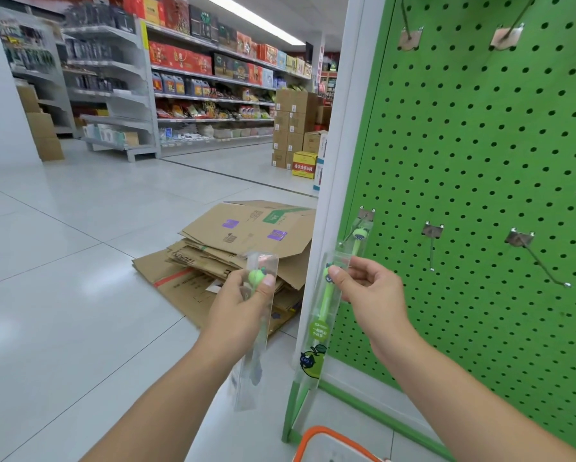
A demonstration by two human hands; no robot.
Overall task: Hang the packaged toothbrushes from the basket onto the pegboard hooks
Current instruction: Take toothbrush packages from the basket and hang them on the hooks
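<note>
Upper left of frame: we see store shelving (pixel 209 78) stocked with boxed goods, blurred. Centre: flattened cardboard boxes (pixel 243 248) lie piled on the tiled floor (pixel 63 228).

Lower centre: our left hand (pixel 243 301) has thumb and fingers curled round a clear packaged toothbrush (pixel 258 315), which hangs down from the grip, its lower end blurred.

Just right of it, our right hand (pixel 366 288) pinches a second packaged toothbrush (pixel 320 325) near its top between thumb and forefinger, the other fingers curled in. That pack's top sits just below the leftmost lower hook (pixel 355 230), where a third green toothbrush (pixel 359 240) already hangs.

Right: the green pegboard (pixel 480 145) carries further bare hooks. Bottom edge: the orange basket rim (pixel 326 435).
</note>
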